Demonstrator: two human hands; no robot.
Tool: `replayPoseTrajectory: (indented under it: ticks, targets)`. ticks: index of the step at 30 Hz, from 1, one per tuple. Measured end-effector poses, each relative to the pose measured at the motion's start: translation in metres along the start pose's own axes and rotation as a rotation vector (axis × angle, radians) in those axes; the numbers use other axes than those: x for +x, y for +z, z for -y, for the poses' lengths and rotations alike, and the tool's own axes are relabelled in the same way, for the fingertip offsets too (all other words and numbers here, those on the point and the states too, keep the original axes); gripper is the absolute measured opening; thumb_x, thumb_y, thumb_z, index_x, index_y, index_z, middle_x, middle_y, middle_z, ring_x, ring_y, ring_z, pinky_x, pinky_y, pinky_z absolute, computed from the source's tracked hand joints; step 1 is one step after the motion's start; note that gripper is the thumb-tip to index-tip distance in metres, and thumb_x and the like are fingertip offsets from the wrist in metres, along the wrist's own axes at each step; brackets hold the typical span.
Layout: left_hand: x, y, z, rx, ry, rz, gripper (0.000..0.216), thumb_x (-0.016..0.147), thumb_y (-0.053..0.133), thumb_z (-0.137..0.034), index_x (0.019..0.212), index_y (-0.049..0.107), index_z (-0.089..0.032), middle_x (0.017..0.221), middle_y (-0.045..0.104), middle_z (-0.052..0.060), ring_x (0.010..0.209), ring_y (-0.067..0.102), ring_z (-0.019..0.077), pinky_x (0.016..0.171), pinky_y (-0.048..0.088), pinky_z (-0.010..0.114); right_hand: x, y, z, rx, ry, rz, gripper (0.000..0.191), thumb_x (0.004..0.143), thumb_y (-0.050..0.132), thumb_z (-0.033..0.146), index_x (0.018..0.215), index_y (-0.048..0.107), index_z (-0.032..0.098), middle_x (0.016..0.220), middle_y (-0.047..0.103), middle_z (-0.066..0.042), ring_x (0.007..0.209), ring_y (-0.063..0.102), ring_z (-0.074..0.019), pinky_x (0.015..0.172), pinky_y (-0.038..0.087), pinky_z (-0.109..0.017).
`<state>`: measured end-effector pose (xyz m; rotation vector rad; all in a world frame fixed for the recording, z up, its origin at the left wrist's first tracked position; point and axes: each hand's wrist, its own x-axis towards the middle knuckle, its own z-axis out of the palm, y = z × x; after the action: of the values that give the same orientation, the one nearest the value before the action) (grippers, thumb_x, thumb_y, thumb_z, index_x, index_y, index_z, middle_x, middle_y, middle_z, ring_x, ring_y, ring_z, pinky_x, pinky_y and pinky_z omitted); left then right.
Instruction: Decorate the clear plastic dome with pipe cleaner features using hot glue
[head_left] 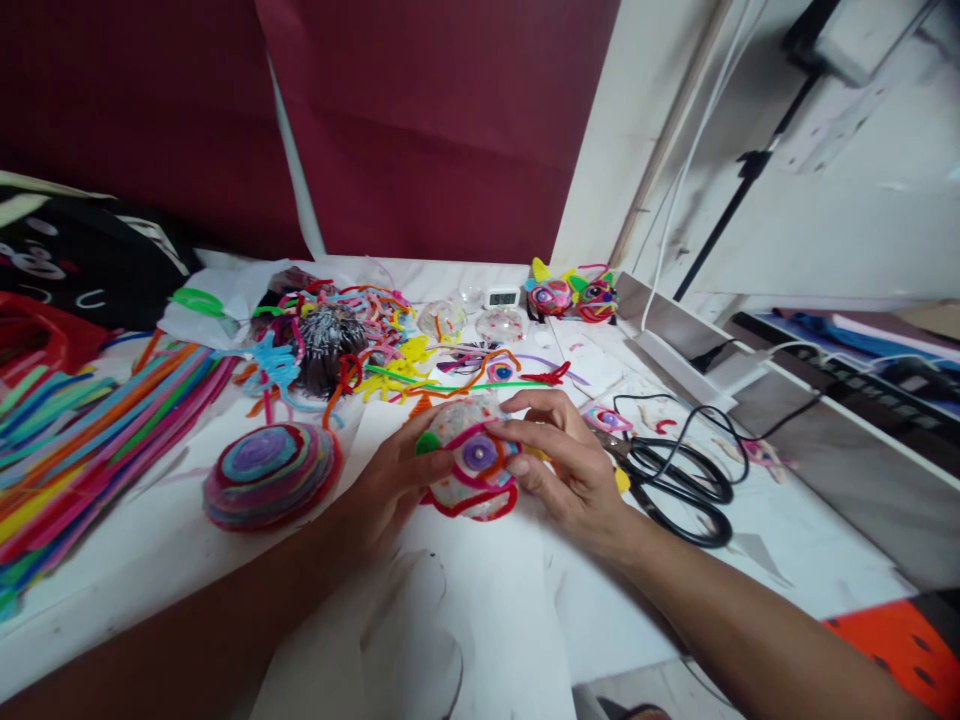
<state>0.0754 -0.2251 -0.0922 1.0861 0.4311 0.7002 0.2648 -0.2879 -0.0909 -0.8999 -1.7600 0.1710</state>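
Observation:
Both my hands hold a clear glittery ball (471, 462) wrapped in red and pink pipe cleaners, with a purple spiral eye and a green pom-pom. My left hand (390, 480) cups its left side, fingers curled round it. My right hand (559, 455) grips its right side, fingers pressed on the top and front. The ball rests just above the white table (480, 610).
Black scissors (679, 485) lie right of my right hand. A coiled multicolour disc (268, 475) sits to the left, with long pipe cleaners (82, 440) beyond it. A tangled pile (337, 340), clear balls, a small clock (502, 297) and two finished decorated balls (574, 296) stand behind.

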Motion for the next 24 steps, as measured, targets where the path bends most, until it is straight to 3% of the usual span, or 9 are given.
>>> replayPoseTrajectory:
  ticks: [3, 11, 18, 24]
  targets:
    - [-0.0003, 0.0018, 0.0003, -0.025, 0.016, 0.006, 0.048, 0.080, 0.068, -0.032, 0.125, 0.058, -0.020, 0.104, 0.070, 0.007, 0.089, 0.066, 0.0237, 0.079, 0.051, 0.033, 0.0001, -0.0011, -0.0009, -0.041, -0.030, 0.013, 0.028, 0.093, 0.056, 0.026, 0.120, 0.063, 0.029, 0.115, 0.055, -0.010, 0.108, 0.055, -0.0239, 0.085, 0.051, -0.042]
    - [-0.0005, -0.0024, -0.0010, -0.044, -0.005, 0.058, 0.041, 0.082, 0.066, -0.028, 0.122, 0.059, -0.021, 0.119, 0.067, 0.009, 0.104, 0.064, 0.0288, 0.082, 0.051, 0.035, -0.0001, -0.0007, -0.0019, -0.063, -0.059, 0.032, 0.031, 0.094, 0.054, 0.026, 0.124, 0.061, 0.030, 0.117, 0.055, -0.010, 0.110, 0.055, -0.0248, 0.085, 0.051, -0.043]
    - [-0.0006, -0.0010, -0.0011, -0.047, 0.012, 0.038, 0.048, 0.079, 0.070, -0.028, 0.124, 0.057, -0.021, 0.118, 0.067, 0.010, 0.100, 0.065, 0.0269, 0.085, 0.050, 0.036, -0.0014, 0.0002, -0.0024, -0.039, -0.058, 0.027, 0.033, 0.093, 0.056, 0.021, 0.125, 0.061, 0.030, 0.118, 0.054, -0.010, 0.109, 0.054, -0.0244, 0.086, 0.050, -0.042]
    - [-0.0007, -0.0011, -0.0009, -0.044, 0.017, 0.005, 0.055, 0.074, 0.074, -0.030, 0.125, 0.057, -0.021, 0.119, 0.066, 0.009, 0.111, 0.060, 0.0291, 0.091, 0.048, 0.037, 0.0001, 0.0017, -0.0019, -0.017, -0.064, 0.031, 0.037, 0.092, 0.057, 0.017, 0.126, 0.060, 0.029, 0.119, 0.053, -0.010, 0.110, 0.053, -0.0240, 0.087, 0.048, -0.042]
